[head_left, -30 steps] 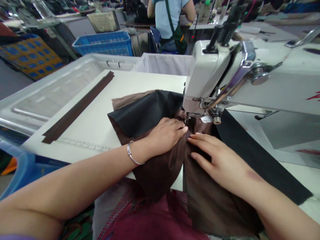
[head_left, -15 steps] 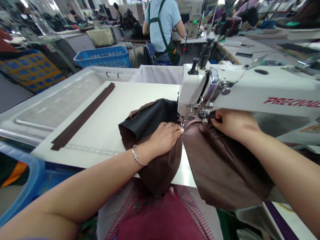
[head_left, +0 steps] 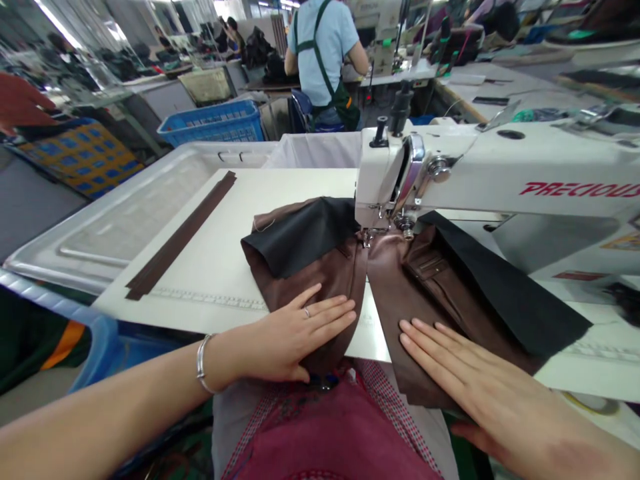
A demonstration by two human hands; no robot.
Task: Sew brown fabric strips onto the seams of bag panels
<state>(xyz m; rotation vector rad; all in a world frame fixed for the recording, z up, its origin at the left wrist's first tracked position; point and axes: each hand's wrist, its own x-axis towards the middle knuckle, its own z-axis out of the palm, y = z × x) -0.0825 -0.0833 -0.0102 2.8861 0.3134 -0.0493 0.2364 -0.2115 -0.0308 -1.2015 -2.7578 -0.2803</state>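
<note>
A white sewing machine (head_left: 470, 177) stands by a pale surface (head_left: 295, 183). Shiny brown cloth (head_left: 393, 287) goes under its needle end. In front of the machine, the left hand (head_left: 287, 337) and right hand (head_left: 465, 373) lie on the cloth with flat, loose grips. Left of the machine are brown strips (head_left: 183, 235). Behind it is a person (head_left: 320, 63) in blue.

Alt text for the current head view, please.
A person's left grip and right grip, bare hands with fingers extended, lie on brown material at a white sewing machine. Brown strips lie to the left on the white table. Beyond, a co-worker in a light blue top faces away.
</note>
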